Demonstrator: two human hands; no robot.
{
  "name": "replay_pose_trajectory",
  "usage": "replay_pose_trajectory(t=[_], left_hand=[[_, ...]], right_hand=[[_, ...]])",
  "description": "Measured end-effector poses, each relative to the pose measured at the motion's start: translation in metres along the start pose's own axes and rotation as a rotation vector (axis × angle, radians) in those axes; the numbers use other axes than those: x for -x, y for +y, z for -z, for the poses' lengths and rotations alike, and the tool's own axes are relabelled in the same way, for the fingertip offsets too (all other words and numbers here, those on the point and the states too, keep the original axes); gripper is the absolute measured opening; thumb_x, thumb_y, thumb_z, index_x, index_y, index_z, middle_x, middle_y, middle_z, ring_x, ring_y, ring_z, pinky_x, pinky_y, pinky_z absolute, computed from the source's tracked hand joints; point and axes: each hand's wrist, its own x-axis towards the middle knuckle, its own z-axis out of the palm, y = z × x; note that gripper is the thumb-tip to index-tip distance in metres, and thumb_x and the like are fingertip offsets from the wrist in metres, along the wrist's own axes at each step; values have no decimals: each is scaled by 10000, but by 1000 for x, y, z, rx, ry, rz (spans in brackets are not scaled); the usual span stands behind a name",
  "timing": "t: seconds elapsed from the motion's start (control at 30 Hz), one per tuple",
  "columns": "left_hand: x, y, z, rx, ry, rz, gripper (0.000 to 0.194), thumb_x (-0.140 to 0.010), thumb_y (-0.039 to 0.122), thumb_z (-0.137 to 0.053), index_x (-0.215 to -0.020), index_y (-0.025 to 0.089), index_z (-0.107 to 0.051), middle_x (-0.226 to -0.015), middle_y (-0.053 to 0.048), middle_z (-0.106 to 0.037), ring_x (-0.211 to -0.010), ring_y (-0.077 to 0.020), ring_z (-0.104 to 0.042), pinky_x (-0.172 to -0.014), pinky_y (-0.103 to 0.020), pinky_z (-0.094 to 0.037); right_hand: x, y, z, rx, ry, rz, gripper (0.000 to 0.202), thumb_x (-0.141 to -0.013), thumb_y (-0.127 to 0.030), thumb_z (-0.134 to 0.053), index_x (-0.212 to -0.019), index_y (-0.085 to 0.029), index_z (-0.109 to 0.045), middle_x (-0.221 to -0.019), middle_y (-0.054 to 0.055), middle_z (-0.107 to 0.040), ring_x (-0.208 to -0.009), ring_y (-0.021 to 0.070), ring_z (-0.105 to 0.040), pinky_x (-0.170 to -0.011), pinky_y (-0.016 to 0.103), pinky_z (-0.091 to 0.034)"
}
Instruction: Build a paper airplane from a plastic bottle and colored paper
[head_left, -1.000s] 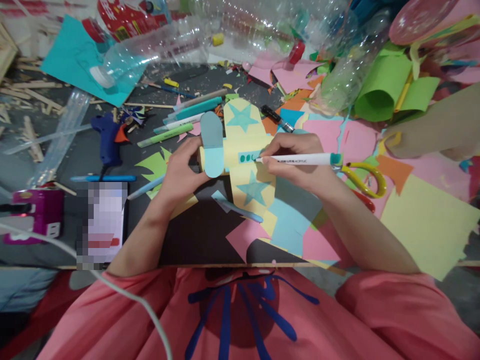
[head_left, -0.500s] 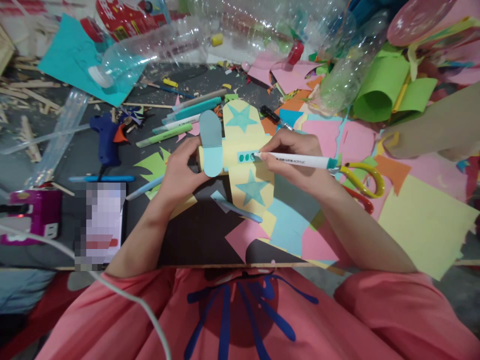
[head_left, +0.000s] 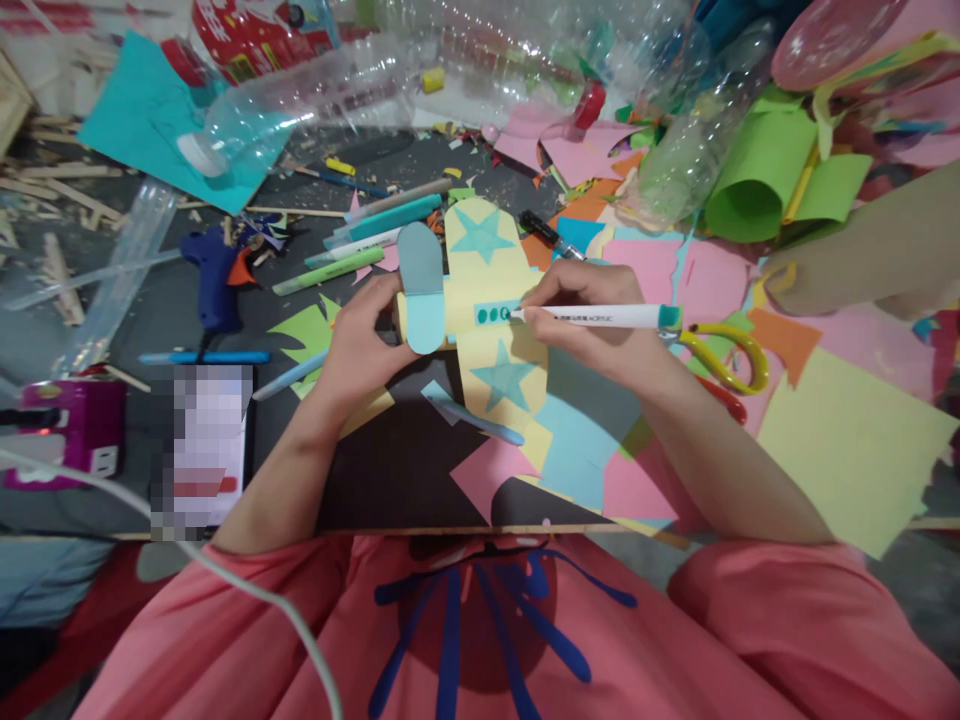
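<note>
A yellow paper airplane model (head_left: 469, 290) lies in front of me, with blue stars on its wings and a blue tail piece (head_left: 425, 325). At its tail end my left hand (head_left: 367, 335) grips the body between thumb and fingers. My right hand (head_left: 589, 310) is closed round a white acrylic marker (head_left: 604, 317) with a green end. The marker's tip touches a light blue strip (head_left: 487, 315) on the body, which bears a row of green dots. The third dot is an outline, partly filled.
Left of the model lie several markers (head_left: 330, 270), a blue glue gun (head_left: 212, 275) and a phone (head_left: 214, 440). Scissors (head_left: 724, 360) and paper scraps (head_left: 855, 450) are on the right. Clear plastic bottles (head_left: 300, 100) stretch across the back.
The marker's back end has swung slightly to the right and up as its tip moves around the third dot. My left hand and the airplane stay in place.
</note>
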Motion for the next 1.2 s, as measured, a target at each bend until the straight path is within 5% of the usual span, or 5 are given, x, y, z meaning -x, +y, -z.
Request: replay_pose_trajectory(t=[1.2], left_hand=[[0,3,0,-40,10,32,475,-739,490,-702,-1115,208,-638,-1058,-60,-664,-1002,-244,-598,-840,-342,-510]], right_hand=[[-1,6,-1,-31,-17,43,209,-854,-303,-680,-685,-221,-587,-604,-12,-570,-536,110,-461,-477,272,-350]])
